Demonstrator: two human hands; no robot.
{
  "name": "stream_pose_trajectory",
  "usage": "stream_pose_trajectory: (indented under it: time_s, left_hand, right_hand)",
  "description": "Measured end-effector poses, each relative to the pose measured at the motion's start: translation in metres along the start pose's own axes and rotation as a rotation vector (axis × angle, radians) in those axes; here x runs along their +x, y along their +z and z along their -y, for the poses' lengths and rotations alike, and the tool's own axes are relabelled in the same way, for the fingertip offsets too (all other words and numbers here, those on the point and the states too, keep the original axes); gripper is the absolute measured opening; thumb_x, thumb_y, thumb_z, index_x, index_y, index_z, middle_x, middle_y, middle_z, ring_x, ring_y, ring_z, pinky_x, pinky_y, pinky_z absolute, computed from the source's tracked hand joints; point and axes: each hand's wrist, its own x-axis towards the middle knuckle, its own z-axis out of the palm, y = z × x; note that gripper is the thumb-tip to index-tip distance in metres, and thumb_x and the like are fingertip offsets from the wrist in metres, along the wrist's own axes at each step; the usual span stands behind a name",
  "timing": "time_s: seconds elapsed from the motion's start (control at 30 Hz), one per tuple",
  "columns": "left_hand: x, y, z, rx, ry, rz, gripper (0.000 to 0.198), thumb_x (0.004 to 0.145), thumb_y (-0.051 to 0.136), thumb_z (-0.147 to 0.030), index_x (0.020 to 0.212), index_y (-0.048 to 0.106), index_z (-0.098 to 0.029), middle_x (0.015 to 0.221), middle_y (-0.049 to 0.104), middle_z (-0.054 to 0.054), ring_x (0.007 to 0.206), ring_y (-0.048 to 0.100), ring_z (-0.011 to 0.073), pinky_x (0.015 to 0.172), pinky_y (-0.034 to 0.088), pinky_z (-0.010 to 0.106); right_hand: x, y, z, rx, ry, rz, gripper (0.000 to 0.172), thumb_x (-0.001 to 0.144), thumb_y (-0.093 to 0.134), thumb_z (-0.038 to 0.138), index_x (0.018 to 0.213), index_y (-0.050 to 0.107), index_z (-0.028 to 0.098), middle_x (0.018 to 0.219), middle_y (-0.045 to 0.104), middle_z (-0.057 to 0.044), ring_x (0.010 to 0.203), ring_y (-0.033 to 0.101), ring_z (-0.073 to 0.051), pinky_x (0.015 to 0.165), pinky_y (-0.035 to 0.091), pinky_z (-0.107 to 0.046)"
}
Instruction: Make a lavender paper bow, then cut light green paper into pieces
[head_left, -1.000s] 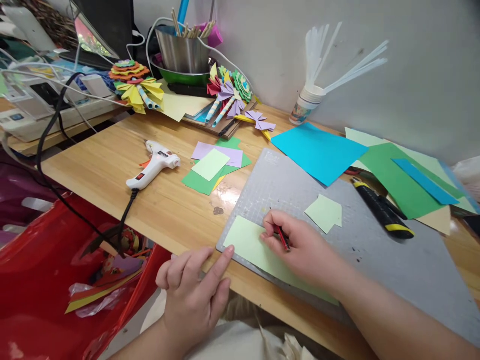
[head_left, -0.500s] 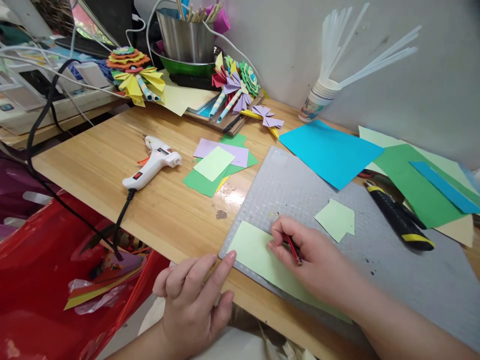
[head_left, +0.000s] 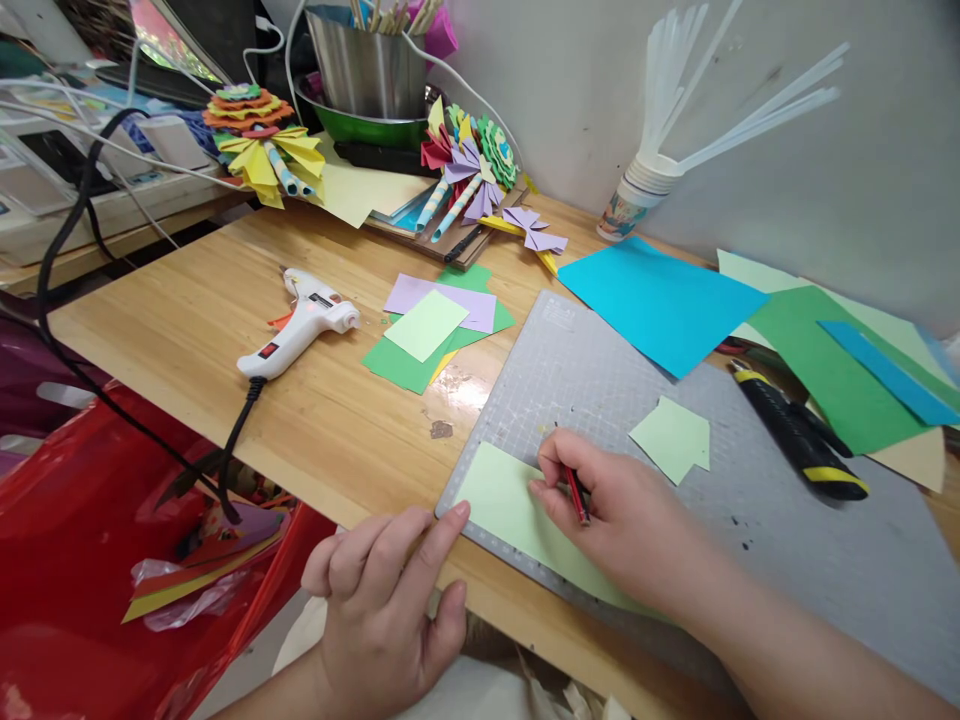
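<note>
A pale green paper strip [head_left: 499, 495] lies along the near left edge of the grey cutting mat [head_left: 559, 350]. My right hand [head_left: 619, 510] rests on the strip, its fingers closed round a dark red pencil [head_left: 577, 494]; the pencil's tip is hidden by the fingers. My left hand [head_left: 394, 590] has its index fingertip on the strip's left corner, with thumb apart and the other fingers loosely bent, holding nothing. Beyond my right hand, a cut pale green piece [head_left: 675, 440] with an angular outline lies flat on the mat.
A white glue gun [head_left: 300, 325] with a black cable lies on the left. Small paper pieces [head_left: 427, 325] are stacked mid-table. Blue paper [head_left: 664, 300], a black-and-yellow cutter [head_left: 799, 430] and a cup of straws [head_left: 637, 195] stand or lie right. A red bag [head_left: 67, 560] hangs lower left.
My right hand has shifted slightly left along the strip, with the pencil still in it. My left hand stays at the corner. The view has moved slightly.
</note>
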Motion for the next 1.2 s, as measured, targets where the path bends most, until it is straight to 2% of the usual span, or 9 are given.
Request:
stream_pose_trajectory:
  time_s: [0.17,0.3,0.43,0.5,0.6,0.8,1.0,1.2]
  left_hand:
    - [0.005,0.0,-0.006,-0.011,0.007,0.01,0.046,0.08,0.058,-0.028,0.126,0.061,-0.024,0.102,0.068,0.008,0.088,0.055,0.0253,0.078,0.036,0.042]
    - [0.013,-0.004,-0.011,-0.002,-0.016,-0.043,0.034,0.089,0.05,-0.029,0.119,0.064,-0.024,0.104,0.072,0.004,0.097,0.056,0.0244,0.085,0.034,0.04]
    - [0.022,-0.013,-0.005,0.091,0.177,0.039,0.036,0.088,0.053,-0.031,0.121,0.063,-0.02,0.111,0.072,0.003,0.103,0.055,0.0255,0.088,0.031,0.041]
    - [0.024,-0.017,0.0,0.084,0.201,0.076,0.035,0.087,0.055,-0.028,0.121,0.063,-0.02,0.111,0.071,0.004,0.103,0.053,0.0266,0.089,0.032,0.041]
    - [0.023,-0.018,0.004,0.035,0.14,0.079,0.033,0.086,0.056,-0.024,0.118,0.064,-0.023,0.109,0.067,0.007,0.1,0.051,0.028,0.088,0.032,0.043]
    - [0.011,-0.009,0.004,-0.022,0.077,0.059,0.039,0.086,0.056,-0.023,0.124,0.062,-0.026,0.112,0.058,0.011,0.097,0.051,0.0267,0.087,0.035,0.042]
    - [0.008,-0.005,0.002,-0.042,0.028,0.056,0.043,0.086,0.055,-0.021,0.127,0.061,-0.029,0.112,0.058,0.01,0.099,0.052,0.0268,0.088,0.034,0.042]
    - [0.009,-0.005,0.0,-0.042,0.006,0.011,0.037,0.089,0.052,-0.024,0.123,0.064,-0.029,0.108,0.06,0.009,0.096,0.053,0.0251,0.085,0.035,0.041]
  right_hand:
    - [0.0,-0.001,0.003,-0.026,0.0,0.002,0.014,0.079,0.051,0.02,0.072,0.04,0.025,0.055,0.047,0.007,0.048,0.042,-0.012,0.047,0.03,-0.024]
    - [0.001,-0.001,0.004,-0.033,0.005,0.008,0.015,0.077,0.052,0.018,0.071,0.04,0.025,0.055,0.048,0.006,0.047,0.043,-0.012,0.046,0.03,-0.024]
    - [0.002,-0.001,0.002,-0.029,-0.019,-0.004,0.015,0.078,0.053,0.019,0.071,0.041,0.025,0.055,0.05,0.006,0.047,0.044,-0.013,0.046,0.03,-0.024]
    - [0.001,-0.001,0.001,-0.035,-0.02,-0.009,0.015,0.08,0.053,0.02,0.071,0.041,0.024,0.056,0.05,0.005,0.048,0.043,-0.013,0.047,0.029,-0.025]
    - [0.0,-0.002,0.0,-0.035,-0.022,-0.007,0.015,0.081,0.052,0.021,0.071,0.042,0.024,0.056,0.05,0.005,0.049,0.043,-0.013,0.047,0.029,-0.025]
    - [-0.002,-0.001,-0.001,-0.023,-0.038,-0.015,0.013,0.082,0.051,0.021,0.073,0.043,0.024,0.057,0.05,0.006,0.05,0.043,-0.012,0.049,0.03,-0.025]
    - [-0.002,0.001,-0.003,0.005,-0.059,-0.031,0.015,0.085,0.05,0.023,0.073,0.04,0.024,0.058,0.049,0.006,0.051,0.044,-0.012,0.05,0.031,-0.025]
    - [-0.005,0.002,-0.004,0.009,-0.072,-0.044,0.014,0.085,0.048,0.023,0.074,0.041,0.024,0.058,0.047,0.006,0.051,0.043,-0.012,0.049,0.03,-0.024]
